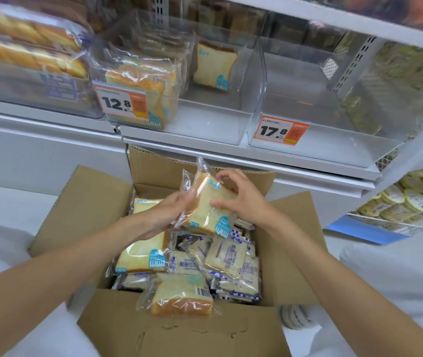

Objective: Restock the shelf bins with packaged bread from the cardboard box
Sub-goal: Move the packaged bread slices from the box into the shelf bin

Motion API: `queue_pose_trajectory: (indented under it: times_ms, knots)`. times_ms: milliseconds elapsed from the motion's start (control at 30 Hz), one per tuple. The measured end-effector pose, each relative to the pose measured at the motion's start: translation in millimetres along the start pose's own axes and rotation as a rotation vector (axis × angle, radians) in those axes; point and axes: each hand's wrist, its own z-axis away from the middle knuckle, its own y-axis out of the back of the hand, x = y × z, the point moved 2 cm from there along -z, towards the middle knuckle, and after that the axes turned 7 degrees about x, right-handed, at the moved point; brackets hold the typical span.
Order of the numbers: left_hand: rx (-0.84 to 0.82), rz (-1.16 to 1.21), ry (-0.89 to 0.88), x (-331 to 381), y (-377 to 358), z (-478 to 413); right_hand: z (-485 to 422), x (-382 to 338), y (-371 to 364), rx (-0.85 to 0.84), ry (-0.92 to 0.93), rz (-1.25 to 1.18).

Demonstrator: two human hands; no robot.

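**Bread packet held in both hands above the open box**

Bread in a clear wrapper, the toast packet (206,207), is up over the far half of the cardboard box (97,202), tilted, with its teal label at the lower corner. The left hand (165,215) lies against its left side with fingers curled under the wrapper. The right hand (238,194) grips it from the right, thumb on the front face and fingers bent over the top edge. Both hands are closed on this one packet.

The box stands open on a pale floor (12,202), flaps spread, its far flap tucked under the front edge of the white metal shelf (256,161). Inside, more toast packets (143,256) lie along the left wall, one packet with a barcode (182,295) rests against the near wall, and white-and-blue packets (228,258) fill the right side.

On the shelf stand clear plastic bins. The middle bin (179,117) carries a price tag reading 12.8 (122,103) at its front left corner; toast packets stand at its left side and a single packet (214,64) leans at the back. The right bin (321,140), tagged 17.8 (281,130), looks bare through its clear walls, though glare makes that uncertain. The left bin (32,94) holds larger loaves (27,50).

Beyond the shelf's right upright, a wire basket (395,222) holds round, yellow-lidded items. A white shoe (295,318) shows beside the box's near right corner.
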Motion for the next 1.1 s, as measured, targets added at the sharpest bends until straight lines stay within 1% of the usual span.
queue_pose_trajectory:
  times_ms: [67, 133, 200, 233, 300, 367, 400, 467, 533, 600, 667, 767, 867, 967, 1033, 1100]
  knots:
    - [-0.032, -0.006, -0.033, 5, 4, 5, -6, -10, 4, -0.065, 0.047, 0.134]
    - [0.022, -0.041, -0.087, 7, 10, 2, -11, -22, 10, -0.158, 0.028, 0.252]
    - [0.065, -0.118, -0.185, 20, 17, 6, -18, -34, 16, -0.237, 0.031, 0.38]
    - [0.077, -0.152, -0.254, 29, 20, 9, -22, -41, 20, -0.257, 0.041, 0.443]
    - [0.105, -0.164, -0.351, 50, 28, 18, -31, -62, 27, -0.245, 0.09, 0.516]
    - [0.143, -0.195, -0.417, 76, 40, 26, -38, -90, 37, -0.173, 0.174, 0.554]
    - [0.168, -0.249, -0.467, 92, 45, 33, -42, -106, 44, -0.12, 0.219, 0.572]
    - [0.209, -0.512, -0.561, 125, 62, 41, -47, -137, 64, -0.002, 0.305, 0.636]
    - [0.254, -0.759, -0.58, 152, 82, 44, -53, -163, 86, 0.13, 0.388, 0.713]
    - [0.336, -0.809, -0.599, 172, 102, 38, -61, -179, 106, 0.253, 0.434, 0.678]
    - [0.467, -0.824, -0.63, 186, 121, 26, -74, -187, 120, 0.361, 0.479, 0.617]
    - [0.573, -0.851, -0.658, 197, 137, -3, -101, -184, 128, 0.449, 0.526, 0.715]
    - [0.638, -0.916, -0.694, 209, 143, -34, -139, -159, 118, 0.408, 0.43, 0.826]
    - [0.72, -1.099, -0.749, 219, 151, -68, -186, -128, 106, 0.327, 0.28, 0.913]
    - [0.734, -1.197, -0.718, 220, 158, -86, -217, -117, 104, 0.269, 0.182, 0.903]
    - [0.73, -1.238, -0.688, 214, 162, -98, -245, -111, 102, 0.165, 0.111, 0.932]
